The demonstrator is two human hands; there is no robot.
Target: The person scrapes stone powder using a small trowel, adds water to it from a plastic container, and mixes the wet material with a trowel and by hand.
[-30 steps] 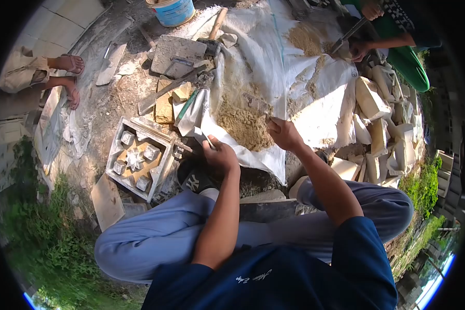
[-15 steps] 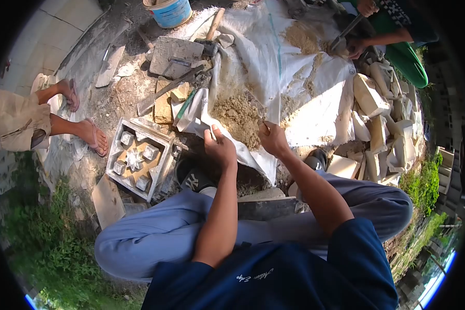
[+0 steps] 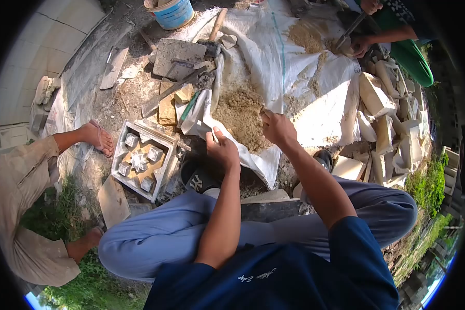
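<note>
My left hand (image 3: 223, 149) is closed in a pinch at the near edge of a white woven sheet (image 3: 253, 164), with a pale bit of it between thumb and forefinger. My right hand (image 3: 279, 129) grips the short handle of what looks like a trowel over the sheet. Its blade is mostly hidden in a heap of damp sandy mix (image 3: 237, 116). To the left, beyond my shoe (image 3: 197, 180), lies a square wooden mould frame (image 3: 138, 193) with a star-shaped centre piece (image 3: 139, 160) and several pale blocks around it.
A blue bucket (image 3: 173, 16), a hammer (image 3: 219, 23) and a dusty flat board (image 3: 175, 57) lie ahead. Broken pale slabs (image 3: 375, 95) are piled to the right. At the far right a co-worker's hand (image 3: 360, 45) is at a tool. Another person's leg (image 3: 33, 160) is at left.
The person at left has stepped nearer, the legs now lower in view. My right hand and its tool have shifted slightly over the mix. My left hand holds its place at the sheet edge.
</note>
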